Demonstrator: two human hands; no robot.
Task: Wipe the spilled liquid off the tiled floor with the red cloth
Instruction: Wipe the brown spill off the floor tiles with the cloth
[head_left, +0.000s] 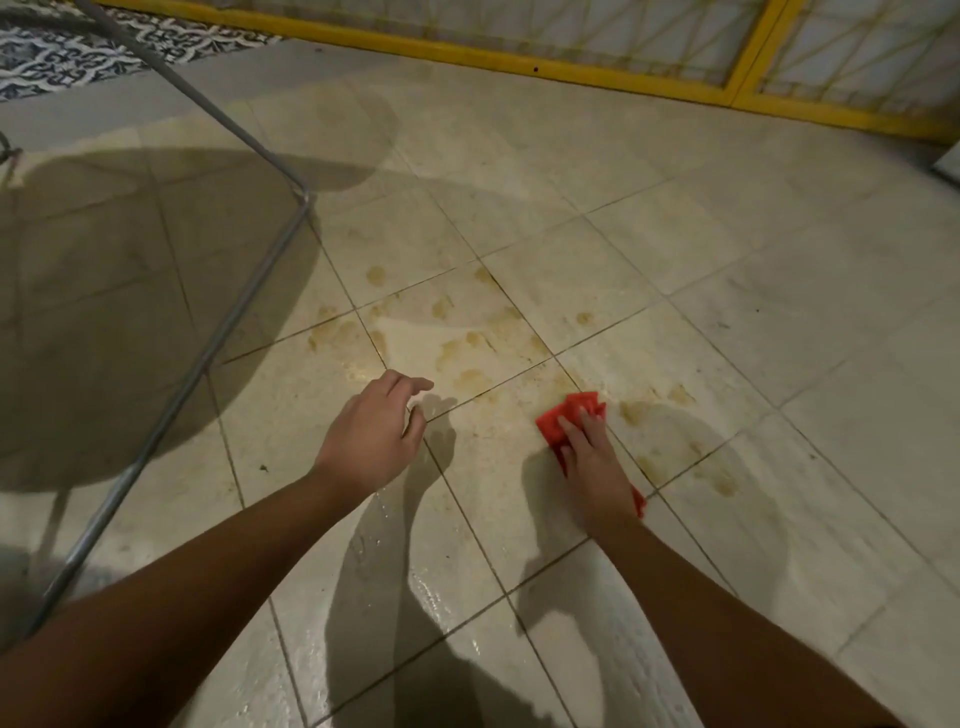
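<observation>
no writing, label, brand, number or sign can be read anywhere in view. the plain red cloth (566, 415), the pale tiled floor (727, 291) and the yellow painted metal frame (467, 57) carry no lettering that can be made out, and the dark-and-white patterned rug (62, 57) at the far left shows only ornament, not characters.
</observation>
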